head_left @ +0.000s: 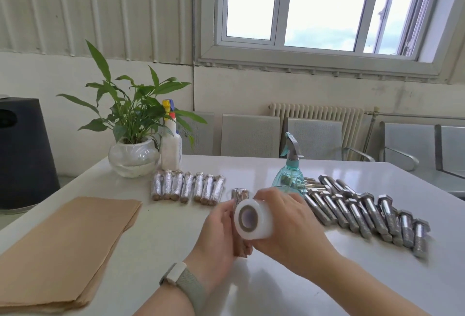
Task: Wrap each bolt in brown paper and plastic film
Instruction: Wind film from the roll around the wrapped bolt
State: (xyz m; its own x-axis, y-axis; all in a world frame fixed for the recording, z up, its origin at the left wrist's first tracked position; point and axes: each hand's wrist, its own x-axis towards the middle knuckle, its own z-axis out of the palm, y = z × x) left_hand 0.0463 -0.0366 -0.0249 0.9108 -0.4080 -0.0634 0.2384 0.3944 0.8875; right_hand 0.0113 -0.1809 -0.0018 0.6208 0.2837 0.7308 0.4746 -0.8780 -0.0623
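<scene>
Paper-wrapped bolt (239, 217) — upright between both hands. Left hand (221, 230) grips it; right hand (284, 217) curls round the film roll (254, 218) — touching the bolt's right side.

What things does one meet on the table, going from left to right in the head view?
Stack of brown paper → glass plant pot → white spray bottle → row of wrapped bolts → roll of plastic film → bare bolts.

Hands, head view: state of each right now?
Left hand: closed, holding the paper-wrapped bolt.
Right hand: closed, holding the plastic film roll.
</scene>
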